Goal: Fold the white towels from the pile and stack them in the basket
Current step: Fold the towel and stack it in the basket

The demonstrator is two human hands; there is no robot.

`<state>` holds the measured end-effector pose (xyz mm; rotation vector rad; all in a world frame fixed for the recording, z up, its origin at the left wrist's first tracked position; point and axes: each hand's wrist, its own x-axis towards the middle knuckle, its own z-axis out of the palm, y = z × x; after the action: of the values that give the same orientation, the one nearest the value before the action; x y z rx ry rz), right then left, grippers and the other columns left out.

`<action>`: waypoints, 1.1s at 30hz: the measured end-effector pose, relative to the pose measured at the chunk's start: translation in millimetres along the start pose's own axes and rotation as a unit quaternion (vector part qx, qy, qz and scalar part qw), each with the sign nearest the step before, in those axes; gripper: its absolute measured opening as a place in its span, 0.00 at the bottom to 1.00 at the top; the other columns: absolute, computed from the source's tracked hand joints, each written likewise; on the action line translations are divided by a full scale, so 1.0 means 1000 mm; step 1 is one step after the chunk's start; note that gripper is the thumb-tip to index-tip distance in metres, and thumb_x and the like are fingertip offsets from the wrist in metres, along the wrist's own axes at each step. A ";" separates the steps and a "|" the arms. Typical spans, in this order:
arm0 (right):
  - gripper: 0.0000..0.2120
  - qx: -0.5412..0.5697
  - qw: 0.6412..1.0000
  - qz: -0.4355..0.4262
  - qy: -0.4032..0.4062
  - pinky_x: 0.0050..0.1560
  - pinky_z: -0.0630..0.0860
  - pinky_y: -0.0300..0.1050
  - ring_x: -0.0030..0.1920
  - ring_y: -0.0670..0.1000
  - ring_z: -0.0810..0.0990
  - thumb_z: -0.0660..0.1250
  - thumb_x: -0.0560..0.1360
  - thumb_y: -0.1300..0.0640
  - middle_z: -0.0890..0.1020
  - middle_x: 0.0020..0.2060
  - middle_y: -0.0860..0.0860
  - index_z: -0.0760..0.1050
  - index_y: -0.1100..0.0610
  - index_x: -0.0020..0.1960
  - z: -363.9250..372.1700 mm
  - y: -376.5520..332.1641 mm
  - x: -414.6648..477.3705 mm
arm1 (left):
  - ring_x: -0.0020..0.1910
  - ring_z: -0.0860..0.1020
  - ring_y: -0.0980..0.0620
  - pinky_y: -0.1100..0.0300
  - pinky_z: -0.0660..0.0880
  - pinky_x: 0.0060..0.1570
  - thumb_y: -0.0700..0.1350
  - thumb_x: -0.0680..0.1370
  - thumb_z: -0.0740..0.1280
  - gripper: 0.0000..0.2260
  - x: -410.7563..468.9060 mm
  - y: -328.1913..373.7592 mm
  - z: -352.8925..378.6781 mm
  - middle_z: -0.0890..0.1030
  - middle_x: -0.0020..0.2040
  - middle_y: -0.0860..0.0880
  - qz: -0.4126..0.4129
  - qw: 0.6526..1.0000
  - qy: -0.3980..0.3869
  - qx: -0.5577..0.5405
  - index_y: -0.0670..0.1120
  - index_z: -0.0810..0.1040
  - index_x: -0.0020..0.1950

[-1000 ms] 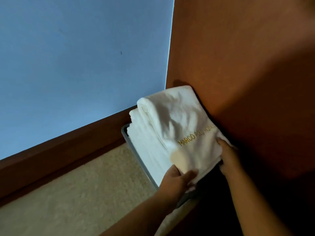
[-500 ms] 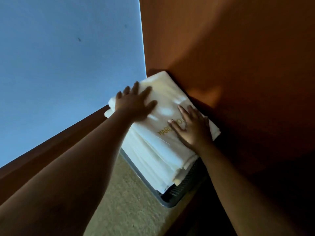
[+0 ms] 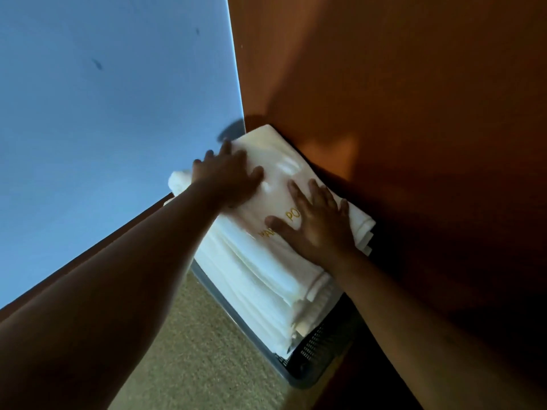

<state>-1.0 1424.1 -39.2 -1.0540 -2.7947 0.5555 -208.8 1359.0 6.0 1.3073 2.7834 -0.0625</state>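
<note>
Atop the stack in the basket (image 3: pixel 299 377), both hands lay spread flat on the top towel (image 3: pixel 275 179): left hand (image 3: pixel 228 179) toward its far end, right hand (image 3: pixel 316 223) nearer.

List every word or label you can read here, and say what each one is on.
"PO": gold letters on the top towel; what follows is covered by the right hand.
"MAR", roughly: gold letters earlier on the same line, blurred and partly covered.
No other text shows.
</note>
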 end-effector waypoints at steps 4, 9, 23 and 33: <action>0.34 0.004 1.000 -0.023 0.019 0.75 0.45 0.70 0.80 0.58 0.49 0.45 0.76 0.27 0.51 0.81 0.53 0.50 0.36 0.79 -0.004 -0.008 -0.018 | 0.80 0.56 0.40 0.38 0.61 0.74 0.69 0.79 0.57 0.40 0.028 0.023 -0.005 0.51 0.83 0.44 0.082 0.994 0.016 -0.068 0.47 0.51 0.82; 0.49 -0.012 0.999 -0.042 -0.026 0.73 0.37 0.72 0.80 0.58 0.39 0.45 0.64 0.16 0.41 0.81 0.52 0.40 0.35 0.79 -0.011 -0.017 -0.057 | 0.81 0.52 0.40 0.34 0.58 0.72 0.73 0.78 0.48 0.31 0.045 0.014 0.013 0.44 0.83 0.54 0.055 0.996 -0.062 -0.026 0.69 0.45 0.79; 0.57 0.010 1.000 -0.019 -0.019 0.70 0.31 0.74 0.79 0.53 0.32 0.55 0.56 0.13 0.35 0.80 0.45 0.38 0.32 0.78 -0.005 -0.005 -0.080 | 0.81 0.50 0.42 0.39 0.54 0.77 0.74 0.77 0.52 0.35 0.035 -0.006 0.010 0.40 0.83 0.52 0.120 0.988 -0.062 -0.081 0.64 0.46 0.81; 0.57 0.000 0.997 0.006 -0.074 0.70 0.32 0.74 0.80 0.54 0.35 0.56 0.54 0.13 0.35 0.80 0.44 0.38 0.29 0.76 -0.016 0.002 -0.074 | 0.79 0.61 0.46 0.44 0.64 0.74 0.69 0.80 0.51 0.30 -0.075 -0.105 0.025 0.54 0.83 0.52 0.052 0.980 0.048 -0.185 0.63 0.51 0.81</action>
<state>59.8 1381.5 -22.5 -1.0732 -2.9170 0.6603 -241.0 1232.7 -12.6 1.3812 2.6186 0.5118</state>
